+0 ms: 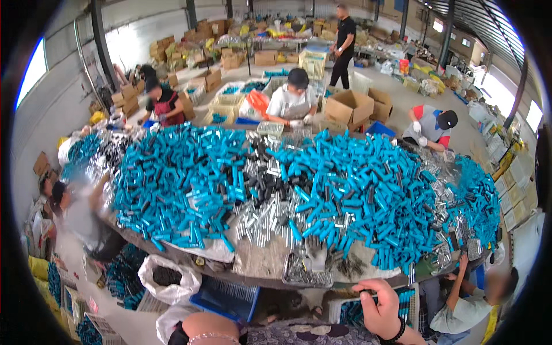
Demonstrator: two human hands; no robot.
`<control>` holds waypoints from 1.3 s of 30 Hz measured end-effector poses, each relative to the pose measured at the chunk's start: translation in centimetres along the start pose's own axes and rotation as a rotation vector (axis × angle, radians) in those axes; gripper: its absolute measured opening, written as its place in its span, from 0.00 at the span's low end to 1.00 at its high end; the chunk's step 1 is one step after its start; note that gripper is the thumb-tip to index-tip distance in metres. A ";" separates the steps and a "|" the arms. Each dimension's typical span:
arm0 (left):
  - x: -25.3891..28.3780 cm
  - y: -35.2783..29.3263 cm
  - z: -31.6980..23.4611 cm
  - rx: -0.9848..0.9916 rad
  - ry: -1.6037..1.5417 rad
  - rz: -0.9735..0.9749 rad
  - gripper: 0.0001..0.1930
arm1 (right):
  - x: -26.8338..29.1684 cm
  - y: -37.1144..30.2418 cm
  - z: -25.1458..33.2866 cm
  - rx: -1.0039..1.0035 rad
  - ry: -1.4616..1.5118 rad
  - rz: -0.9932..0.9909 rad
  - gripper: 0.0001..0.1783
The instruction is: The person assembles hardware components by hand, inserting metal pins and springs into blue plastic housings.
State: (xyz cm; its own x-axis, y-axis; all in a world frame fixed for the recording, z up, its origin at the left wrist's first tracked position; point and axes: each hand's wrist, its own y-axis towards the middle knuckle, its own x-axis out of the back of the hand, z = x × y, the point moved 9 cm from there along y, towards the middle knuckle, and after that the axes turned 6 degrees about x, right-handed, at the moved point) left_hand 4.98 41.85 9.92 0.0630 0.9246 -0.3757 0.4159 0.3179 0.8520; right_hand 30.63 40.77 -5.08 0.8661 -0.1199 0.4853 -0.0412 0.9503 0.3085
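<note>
My right hand (380, 307), with a dark bracelet at the wrist, is at the near side of the table above a crate (334, 312) of teal parts. Its fingers are curled with the thumb toward them; a small dark spot shows at the fingertips, too small to name. At the lower edge is my left hand (210, 324), a pinkish bracelet round its wrist; its fingers are hidden. Ahead, a metal tray (305, 277) of small metal pieces sits at the table's near edge, with a grey glove (315, 256) lying at its rim.
Heaps of teal plastic parts (178, 178) cover the table, with black and silver tubes (267, 221) between them. A white sack (169, 282) and a blue crate (224, 299) stand below the near edge. Co-workers (294, 100) surround the table; one person (343, 46) stands farther back.
</note>
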 end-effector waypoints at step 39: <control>11.3 -47.9 14.8 1.457 0.641 -0.761 0.30 | -10.7 -20.2 -21.0 -0.677 0.310 0.396 0.11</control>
State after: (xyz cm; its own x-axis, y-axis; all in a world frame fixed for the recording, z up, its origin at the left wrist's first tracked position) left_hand -0.79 33.94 -40.57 -0.6968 0.7172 -0.0040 0.6002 0.5800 -0.5508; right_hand 32.69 28.87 -33.70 0.9523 0.2488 0.1769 -0.1489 0.8845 -0.4422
